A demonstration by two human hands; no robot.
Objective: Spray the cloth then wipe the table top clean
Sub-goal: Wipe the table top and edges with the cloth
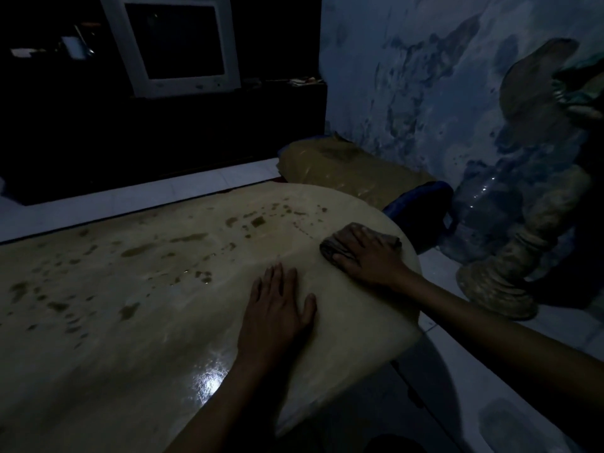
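Item: wiping step. Crumpled brown cloth (359,245) at 2 o'clock edge of pale rounded glossy table top (130,322), pressed under flat-fingered right hand (369,256). Left hand (277,308) lies flat w/ fingers spread, holding nothing. Next (judged): sweep toward stains at 11 o'clock.

dim, bluish | glare spot on table top (209,384) | dark background | wide-angle bending at edges

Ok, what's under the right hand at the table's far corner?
The right hand presses flat on a bunched dark cloth, which lies on the table top. The surface beneath the cloth is covered, so whether it is stained cannot be seen.
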